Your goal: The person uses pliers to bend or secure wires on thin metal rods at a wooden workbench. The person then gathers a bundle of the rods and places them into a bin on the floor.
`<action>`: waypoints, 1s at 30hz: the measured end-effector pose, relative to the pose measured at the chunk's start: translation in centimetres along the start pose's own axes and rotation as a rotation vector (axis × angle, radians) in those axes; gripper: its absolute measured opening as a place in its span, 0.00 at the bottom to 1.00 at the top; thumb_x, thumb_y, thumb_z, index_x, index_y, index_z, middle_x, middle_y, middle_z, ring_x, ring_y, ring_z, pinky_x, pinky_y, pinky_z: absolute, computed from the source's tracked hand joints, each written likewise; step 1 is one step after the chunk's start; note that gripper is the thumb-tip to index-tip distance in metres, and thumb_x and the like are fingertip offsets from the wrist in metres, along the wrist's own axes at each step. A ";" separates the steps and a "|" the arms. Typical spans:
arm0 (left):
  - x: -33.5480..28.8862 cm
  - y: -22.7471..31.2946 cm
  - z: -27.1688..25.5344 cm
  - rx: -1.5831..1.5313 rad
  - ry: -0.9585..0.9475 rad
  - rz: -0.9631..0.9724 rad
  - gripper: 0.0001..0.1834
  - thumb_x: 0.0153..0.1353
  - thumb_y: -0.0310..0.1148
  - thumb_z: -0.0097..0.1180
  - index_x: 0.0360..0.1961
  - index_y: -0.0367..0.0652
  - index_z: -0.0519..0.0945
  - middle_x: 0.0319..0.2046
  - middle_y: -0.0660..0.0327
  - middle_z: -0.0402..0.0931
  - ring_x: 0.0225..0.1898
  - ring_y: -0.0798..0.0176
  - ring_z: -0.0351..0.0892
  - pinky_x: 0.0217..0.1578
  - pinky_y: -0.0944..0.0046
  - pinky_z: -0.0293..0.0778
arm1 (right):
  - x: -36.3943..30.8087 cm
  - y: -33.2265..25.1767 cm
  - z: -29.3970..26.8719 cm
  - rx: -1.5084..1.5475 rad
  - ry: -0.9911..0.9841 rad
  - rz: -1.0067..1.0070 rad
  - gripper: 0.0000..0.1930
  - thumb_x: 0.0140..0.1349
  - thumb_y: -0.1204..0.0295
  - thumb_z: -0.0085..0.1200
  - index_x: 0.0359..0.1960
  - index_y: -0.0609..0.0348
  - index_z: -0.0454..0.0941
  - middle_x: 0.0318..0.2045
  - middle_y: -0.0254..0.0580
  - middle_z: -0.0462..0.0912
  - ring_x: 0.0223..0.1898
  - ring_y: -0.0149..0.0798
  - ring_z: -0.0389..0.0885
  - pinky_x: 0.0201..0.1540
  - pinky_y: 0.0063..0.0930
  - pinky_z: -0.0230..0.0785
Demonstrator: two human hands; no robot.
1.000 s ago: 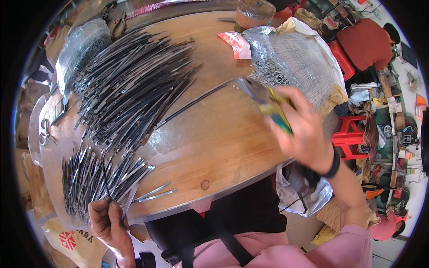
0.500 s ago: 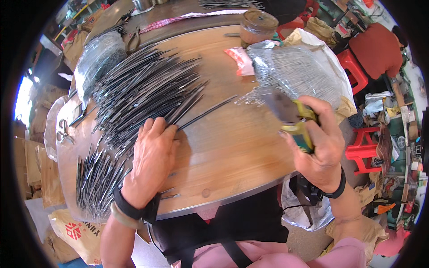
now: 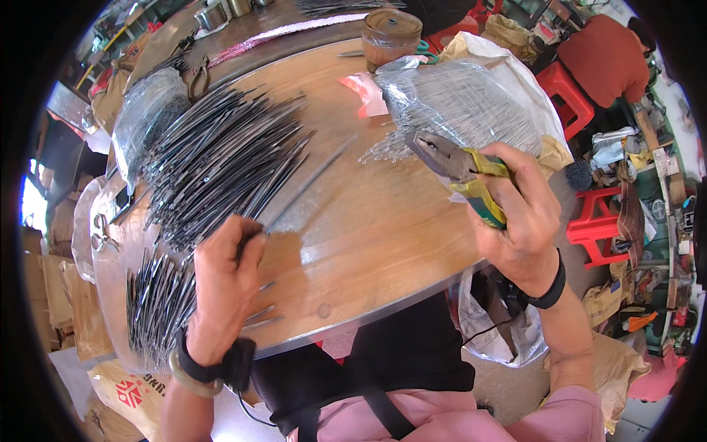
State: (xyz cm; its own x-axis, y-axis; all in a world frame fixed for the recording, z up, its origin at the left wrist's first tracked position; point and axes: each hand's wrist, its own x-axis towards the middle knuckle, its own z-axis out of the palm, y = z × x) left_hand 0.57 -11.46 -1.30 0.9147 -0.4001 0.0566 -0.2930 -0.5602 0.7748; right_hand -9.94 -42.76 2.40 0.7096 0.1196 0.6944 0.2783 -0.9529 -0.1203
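Observation:
My left hand is closed at the near edge of a large pile of thin dark rods. One thin rod, blurred, sticks out from its fingers toward the far right, over the table. On the right, my right hand grips combination pliers with yellow-green handles. Their jaws point to the far left, beside a plastic-wrapped bundle of thin silvery wires with small looped ends. A smaller bunch of dark rods lies left of my left wrist.
The wooden table has a metal edge. Farther off stand a round brown container and a pink-and-white packet. Another pair of pliers and scissors lie at the left. Red stools stand on the right, near a person in red.
My left hand has drawn slightly left and nearer, its fingers now curled round one rod held apart from the pile. The pliers have shifted slightly left and show more sharply.

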 end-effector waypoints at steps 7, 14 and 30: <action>-10.2 0.7 0.0 -1.161 -0.061 -0.833 0.05 0.64 0.23 0.56 0.39 0.36 0.74 0.23 0.53 0.76 0.09 0.72 0.57 0.10 0.71 0.50 | -1.2 -2.7 0.0 -0.017 -0.283 -0.308 0.10 0.41 0.70 0.59 0.23 0.63 0.74 0.44 0.49 0.78 0.38 0.49 0.79 0.39 0.39 0.74; -14.3 0.4 -0.4 -1.478 -0.122 -0.903 0.08 0.62 0.27 0.61 0.40 0.41 0.76 0.27 0.52 0.77 0.09 0.74 0.55 0.10 0.74 0.51 | 2.7 -3.7 -3.2 -0.079 -0.165 -0.163 0.09 0.44 0.79 0.63 0.23 0.67 0.72 0.45 0.54 0.79 0.36 0.49 0.81 0.38 0.35 0.75; -13.6 1.6 -0.3 -1.762 -0.069 -0.632 0.27 0.56 0.22 0.57 0.59 0.36 0.70 0.26 0.53 0.69 0.10 0.65 0.63 0.07 0.68 0.60 | -5.0 -3.7 -1.4 0.808 -0.166 0.869 0.10 0.59 0.70 0.62 0.34 0.66 0.82 0.45 0.47 0.81 0.43 0.34 0.79 0.48 0.28 0.69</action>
State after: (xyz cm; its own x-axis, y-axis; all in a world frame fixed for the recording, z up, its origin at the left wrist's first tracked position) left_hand -12.22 -6.72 -0.61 0.7347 -0.5096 -0.4478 0.6680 0.6587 0.3463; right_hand -15.43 -40.18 0.35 0.9198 -0.3865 0.0672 -0.0516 -0.2891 -0.9559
